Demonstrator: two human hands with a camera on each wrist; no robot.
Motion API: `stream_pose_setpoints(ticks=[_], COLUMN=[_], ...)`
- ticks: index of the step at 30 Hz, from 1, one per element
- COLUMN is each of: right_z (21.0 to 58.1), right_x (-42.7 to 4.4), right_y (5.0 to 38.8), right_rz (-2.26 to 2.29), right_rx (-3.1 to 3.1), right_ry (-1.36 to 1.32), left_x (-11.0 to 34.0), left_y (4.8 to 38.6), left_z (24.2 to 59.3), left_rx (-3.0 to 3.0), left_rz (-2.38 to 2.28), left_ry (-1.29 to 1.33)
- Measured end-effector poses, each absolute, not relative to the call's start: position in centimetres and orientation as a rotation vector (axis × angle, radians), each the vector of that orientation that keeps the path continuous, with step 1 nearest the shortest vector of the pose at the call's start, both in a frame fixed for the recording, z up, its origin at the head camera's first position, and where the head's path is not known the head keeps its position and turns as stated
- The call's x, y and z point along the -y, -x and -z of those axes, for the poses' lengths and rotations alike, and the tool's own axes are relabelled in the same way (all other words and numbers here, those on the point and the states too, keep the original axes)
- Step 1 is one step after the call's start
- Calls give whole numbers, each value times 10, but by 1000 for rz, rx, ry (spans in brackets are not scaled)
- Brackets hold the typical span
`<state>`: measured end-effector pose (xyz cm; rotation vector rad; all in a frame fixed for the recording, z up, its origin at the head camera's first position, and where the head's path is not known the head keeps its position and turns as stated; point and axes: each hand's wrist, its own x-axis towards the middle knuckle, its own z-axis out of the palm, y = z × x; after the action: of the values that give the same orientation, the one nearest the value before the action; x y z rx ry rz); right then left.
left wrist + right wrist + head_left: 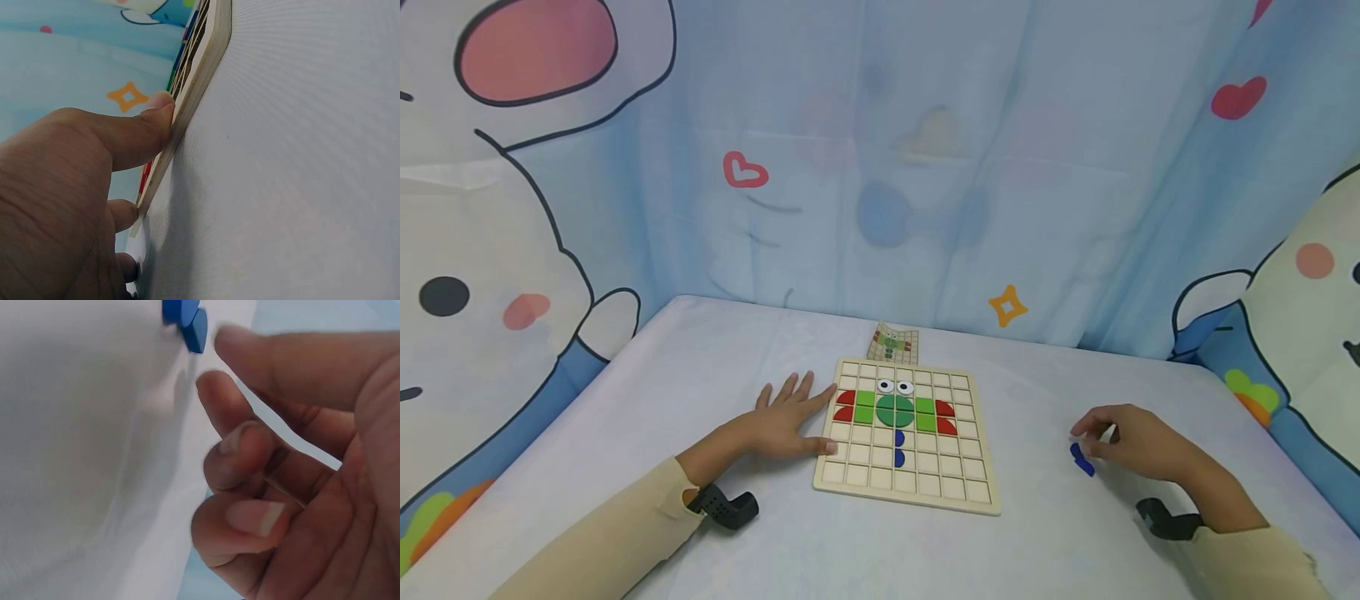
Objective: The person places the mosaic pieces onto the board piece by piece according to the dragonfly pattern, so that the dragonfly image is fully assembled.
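Note:
A wooden grid board lies on the table with flat coloured pieces in its squares: two round eyes, a dark green circle, light green squares, red quarter-rounds and two blue half-rounds. My left hand has its fingers spread at the board's left side, the thumb touching the edge. Over at the right, my right hand hovers beside small blue pieces on the table. In the right wrist view its fingers are loosely bent, thumb and index apart, with nothing between them.
Behind the board, a small pattern card shows a similar figure on a grid. A white cloth covers the table. A printed blue curtain hangs along the back and sides. Each wrist wears a black device.

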<state>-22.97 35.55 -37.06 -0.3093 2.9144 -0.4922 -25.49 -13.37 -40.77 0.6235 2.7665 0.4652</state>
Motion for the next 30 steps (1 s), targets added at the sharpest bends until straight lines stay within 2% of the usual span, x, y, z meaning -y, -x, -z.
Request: stream_pose_setpoints(ticks=[30], right_z=[376], right_x=[-357], right_y=[230], right_rz=[467], right_rx=[-2906], right_ry=[283], left_x=[133], left_y=[256], left_z=[406], left_rx=[-2778], left_rz=[-456], left_ry=[-626])
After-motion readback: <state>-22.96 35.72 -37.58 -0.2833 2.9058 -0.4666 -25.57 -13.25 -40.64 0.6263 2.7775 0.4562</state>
